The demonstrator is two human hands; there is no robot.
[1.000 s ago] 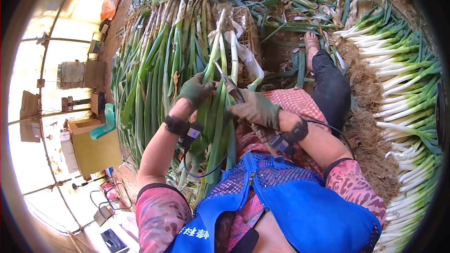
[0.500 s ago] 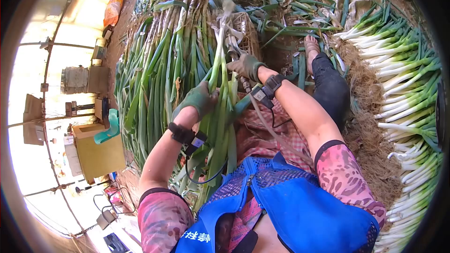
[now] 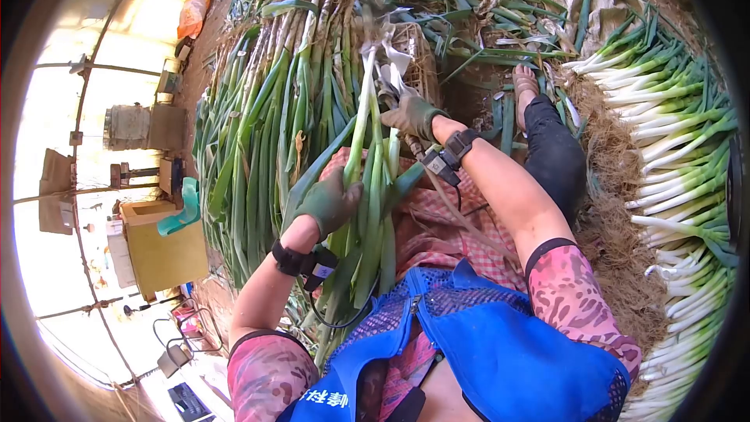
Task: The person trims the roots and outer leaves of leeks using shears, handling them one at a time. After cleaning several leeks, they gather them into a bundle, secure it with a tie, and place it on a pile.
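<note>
My left hand (image 3: 332, 202), in a green glove, is closed around green onions (image 3: 361, 121). Their pale root ends point away from me and their leaves hang toward my lap. Just right of the stalks, my gloved right hand (image 3: 414, 117) is closed on a blow gun whose body is mostly hidden by the fingers. Its hose (image 3: 469, 223) runs back across my checked apron (image 3: 437, 234). Loose white skin (image 3: 398, 59) flutters blurred near the root ends. A thick pile of unpeeled green onions (image 3: 262, 141) lies beside my left hand.
Peeled green onions (image 3: 672, 156) lie in a long row at the right, roots (image 3: 625, 258) inward. A crate (image 3: 422, 55) stands beyond my hands among scattered leaves (image 3: 500, 12). A yellow box (image 3: 164, 254) is at the left. My leg (image 3: 555, 141) stretches out at the right.
My left hand has shifted slightly down and right with the green onions, uncovering some red checked cloth behind them. White skin now stands out loosely beside the stalks. The right hand stays nearly in place.
</note>
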